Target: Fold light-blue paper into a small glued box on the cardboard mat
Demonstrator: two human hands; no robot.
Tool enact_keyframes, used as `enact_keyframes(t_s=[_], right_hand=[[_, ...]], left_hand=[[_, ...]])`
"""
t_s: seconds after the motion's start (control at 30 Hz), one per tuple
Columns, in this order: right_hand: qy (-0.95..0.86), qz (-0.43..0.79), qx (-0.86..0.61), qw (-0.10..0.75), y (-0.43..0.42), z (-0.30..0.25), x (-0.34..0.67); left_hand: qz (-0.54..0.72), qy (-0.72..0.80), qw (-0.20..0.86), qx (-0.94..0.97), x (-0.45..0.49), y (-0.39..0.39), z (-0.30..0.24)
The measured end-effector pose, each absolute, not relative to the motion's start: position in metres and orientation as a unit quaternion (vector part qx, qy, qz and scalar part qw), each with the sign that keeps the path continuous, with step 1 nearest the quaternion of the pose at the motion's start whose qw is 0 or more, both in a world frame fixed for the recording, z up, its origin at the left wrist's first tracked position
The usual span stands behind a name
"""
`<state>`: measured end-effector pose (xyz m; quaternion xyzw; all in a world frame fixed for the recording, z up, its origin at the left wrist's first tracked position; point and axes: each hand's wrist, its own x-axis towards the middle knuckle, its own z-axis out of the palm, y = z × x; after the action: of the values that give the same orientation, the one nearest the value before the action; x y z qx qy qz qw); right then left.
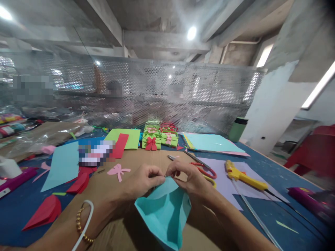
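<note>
Both hands pinch the top edge of a folded turquoise paper piece (164,212) over a brown cardboard sheet (110,216). My left hand (142,181) grips the left part of that edge with thumb and fingers closed. My right hand (188,179) pinches the edge just to the right, fingers curled. A gold bead bracelet and a white band sit on my left wrist. A pink paper bow (119,170) lies on the cardboard to the left of my hands.
Red-handled scissors (201,167) and a yellow glue gun (242,176) lie right of my hands. Small green paper bags with bows (159,137) stand at the back, beside sheets of coloured paper. Red paper pieces (45,211) lie at left. A perforated metal screen stands behind the table, with people beyond it.
</note>
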<state>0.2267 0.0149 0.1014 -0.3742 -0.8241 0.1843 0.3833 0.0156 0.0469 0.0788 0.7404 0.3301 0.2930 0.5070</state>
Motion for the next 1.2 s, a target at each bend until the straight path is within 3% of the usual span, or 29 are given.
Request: enact_keyframes(t_s=[0.43,0.83,1.2], right_hand=[[-0.831,0.100,-0.356,0.416,0.015,0.098,0.224],[-0.804,0.184,-0.416,0.382,0.003,0.108,0.218],[-0.808,0.226,-0.433,0.330,0.000,0.111,0.219]], left_hand=[[0.304,0.341,0.463,0.760,0.014,0.049,0.080],[0.314,0.358,0.439,0.762,0.017,0.038,0.093],[0.258,0.389,0.529,0.709,0.014,0.043,0.081]])
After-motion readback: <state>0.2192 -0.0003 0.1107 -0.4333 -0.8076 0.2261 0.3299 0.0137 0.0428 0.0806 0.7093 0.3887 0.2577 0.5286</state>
